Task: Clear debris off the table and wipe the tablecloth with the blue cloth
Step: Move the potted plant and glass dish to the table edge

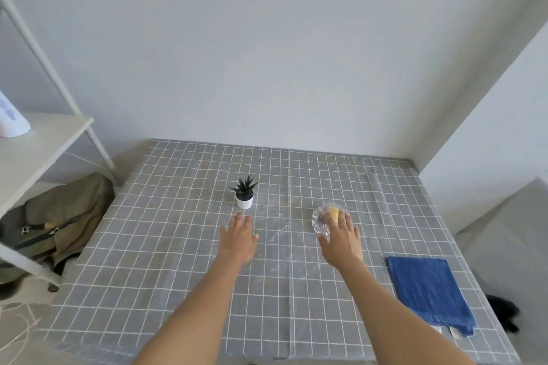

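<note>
A grey checked tablecloth (178,246) covers the table. White crumbs (274,221) lie scattered near its middle. A clear plastic wrapper with something yellow inside (323,216) sits right of centre, and my right hand (341,238) reaches onto it with fingers stretched over its near side. My left hand (238,235) hovers flat with straight fingers just in front of a small potted plant (245,194) in a white pot. The folded blue cloth (430,290) lies at the table's right front.
A white shelf unit (44,139) stands to the left, with an olive backpack (59,216) on the floor under it. Walls close off the back and the right. A dark object (504,310) lies on the floor at the right.
</note>
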Available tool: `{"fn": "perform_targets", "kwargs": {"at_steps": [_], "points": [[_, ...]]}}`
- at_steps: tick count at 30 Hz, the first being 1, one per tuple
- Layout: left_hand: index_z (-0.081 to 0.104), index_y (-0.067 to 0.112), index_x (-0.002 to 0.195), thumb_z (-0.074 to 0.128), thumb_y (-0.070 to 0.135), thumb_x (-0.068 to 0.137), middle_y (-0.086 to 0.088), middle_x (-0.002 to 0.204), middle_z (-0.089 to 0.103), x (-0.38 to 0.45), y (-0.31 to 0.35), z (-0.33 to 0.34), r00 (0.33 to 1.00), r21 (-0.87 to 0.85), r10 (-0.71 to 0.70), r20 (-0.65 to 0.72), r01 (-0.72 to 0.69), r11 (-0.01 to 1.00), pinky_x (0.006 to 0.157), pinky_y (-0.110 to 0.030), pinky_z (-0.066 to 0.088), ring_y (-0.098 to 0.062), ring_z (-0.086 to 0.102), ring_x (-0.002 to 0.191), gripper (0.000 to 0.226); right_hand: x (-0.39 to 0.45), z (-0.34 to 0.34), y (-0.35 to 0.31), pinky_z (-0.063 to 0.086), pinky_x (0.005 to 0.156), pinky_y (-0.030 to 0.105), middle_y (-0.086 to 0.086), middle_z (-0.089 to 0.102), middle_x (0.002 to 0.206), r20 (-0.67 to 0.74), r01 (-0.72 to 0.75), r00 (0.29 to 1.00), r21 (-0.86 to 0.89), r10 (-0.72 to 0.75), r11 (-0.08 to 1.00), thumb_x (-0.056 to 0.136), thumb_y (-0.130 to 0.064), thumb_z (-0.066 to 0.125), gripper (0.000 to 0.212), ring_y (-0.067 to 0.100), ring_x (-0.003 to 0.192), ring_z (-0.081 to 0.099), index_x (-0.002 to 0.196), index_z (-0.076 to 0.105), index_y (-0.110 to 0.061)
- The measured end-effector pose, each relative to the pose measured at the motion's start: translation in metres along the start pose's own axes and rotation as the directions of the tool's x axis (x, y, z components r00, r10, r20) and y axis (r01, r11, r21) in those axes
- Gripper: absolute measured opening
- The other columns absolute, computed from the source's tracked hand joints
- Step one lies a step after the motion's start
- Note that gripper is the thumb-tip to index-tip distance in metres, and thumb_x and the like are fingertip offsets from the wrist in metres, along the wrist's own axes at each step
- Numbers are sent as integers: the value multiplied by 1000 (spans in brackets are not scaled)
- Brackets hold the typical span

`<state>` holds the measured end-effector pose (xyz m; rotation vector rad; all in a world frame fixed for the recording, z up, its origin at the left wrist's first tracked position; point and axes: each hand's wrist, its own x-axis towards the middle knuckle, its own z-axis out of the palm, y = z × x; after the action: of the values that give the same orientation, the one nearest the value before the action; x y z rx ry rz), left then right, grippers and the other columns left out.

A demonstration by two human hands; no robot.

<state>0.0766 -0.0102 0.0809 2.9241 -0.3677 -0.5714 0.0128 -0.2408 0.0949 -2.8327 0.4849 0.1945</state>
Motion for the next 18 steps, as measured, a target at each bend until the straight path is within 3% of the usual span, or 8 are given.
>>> {"fn": "perform_targets", "kwargs": {"at_steps": [5,11,18], "points": [[6,11,152,28,36,103,-12,160,-3,21,-6,7,999,-4,2,39,-2,1000,117,-49,11,-27,0,147,60,23,10,7,6,118,44,12,0,160,-3,-57,998,37,57,998,97,-40,44,63,28,147,-2,150,14,-22],[4,10,152,29,36,103,-12,160,1,37,-9,20,998,-28,-51,25,52,998,117,-47,13,-26,2,147,61,46,21,25,6,119,45,11,-5,160,-11,-124,992,98,126,987,91,-53,49,84,27,147,-5,152,-1,-22],[0,7,152,34,35,102,-14,159,3,54,1,30,993,-133,-118,1,118,984,116,-47,17,-27,7,147,67,64,31,42,10,118,44,10,2,160,15,-123,992,211,123,970,81,-57,63,102,27,147,2,152,-2,-25]]}}
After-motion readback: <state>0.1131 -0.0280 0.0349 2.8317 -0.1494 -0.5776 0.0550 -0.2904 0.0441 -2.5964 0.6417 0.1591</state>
